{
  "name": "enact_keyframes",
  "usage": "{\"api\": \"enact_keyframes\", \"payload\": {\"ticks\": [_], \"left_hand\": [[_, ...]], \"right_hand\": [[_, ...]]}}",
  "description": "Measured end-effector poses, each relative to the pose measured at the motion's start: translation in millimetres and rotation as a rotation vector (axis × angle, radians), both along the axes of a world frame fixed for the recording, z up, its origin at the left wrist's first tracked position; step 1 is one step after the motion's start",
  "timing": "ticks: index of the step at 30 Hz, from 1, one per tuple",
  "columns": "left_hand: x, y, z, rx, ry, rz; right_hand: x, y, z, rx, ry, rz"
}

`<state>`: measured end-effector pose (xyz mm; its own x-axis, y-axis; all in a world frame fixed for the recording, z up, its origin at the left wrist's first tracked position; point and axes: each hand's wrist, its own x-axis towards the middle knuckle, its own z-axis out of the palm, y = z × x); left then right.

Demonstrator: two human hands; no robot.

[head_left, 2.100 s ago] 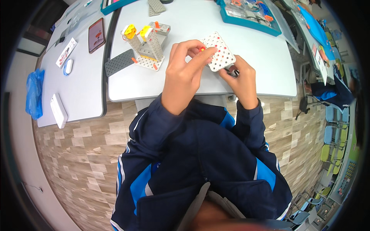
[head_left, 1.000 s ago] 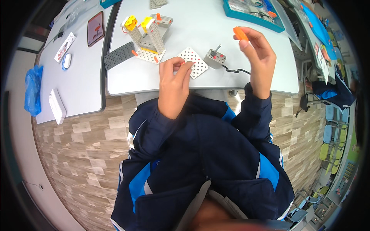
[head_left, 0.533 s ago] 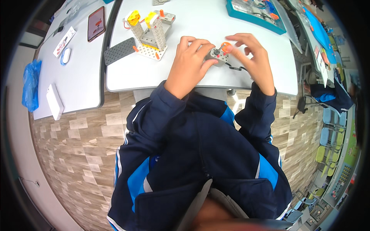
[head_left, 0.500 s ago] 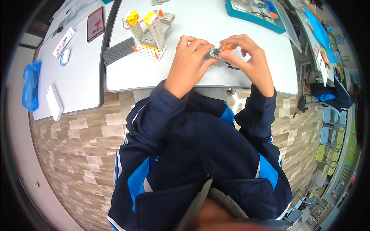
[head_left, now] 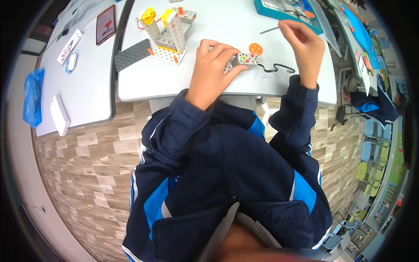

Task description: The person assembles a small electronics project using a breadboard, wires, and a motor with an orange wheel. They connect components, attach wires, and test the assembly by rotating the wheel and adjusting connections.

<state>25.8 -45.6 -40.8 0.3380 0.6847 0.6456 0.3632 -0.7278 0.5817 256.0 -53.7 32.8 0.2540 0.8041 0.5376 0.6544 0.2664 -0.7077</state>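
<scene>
My left hand grips a small grey motor block from its left side, resting at the table. The block's pale top face has round holes and red and green spots, and a black cable runs from its right end. Just behind it an orange round wheel lies on the white table. Raised to the right, my right hand pinches a thin metal rod whose free end points left.
Left of my hands stands a grey building-block assembly with yellow tops, beside a dark perforated plate. A teal parts box sits at the back right. The left table holds a phone and a blue bag.
My right hand has lifted away from the motor block, up and to the right, with the rod. The block's top face and cable now show; my left hand stays on it.
</scene>
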Motion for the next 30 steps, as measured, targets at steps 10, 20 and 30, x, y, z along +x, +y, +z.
{"api": "enact_keyframes", "payload": {"ticks": [10, 20, 30], "left_hand": [[-1, 0, 2, -0.027, 0.018, -0.017], [-1, 0, 4, -0.020, -0.011, -0.047], [-3, 1, 0, -0.030, -0.080, -0.079]], "right_hand": [[36, 23, -52, -0.341, 0.100, -0.043], [32, 52, -57, -0.028, -0.527, 0.033], [4, 34, -16, -0.161, -0.220, 0.280]]}}
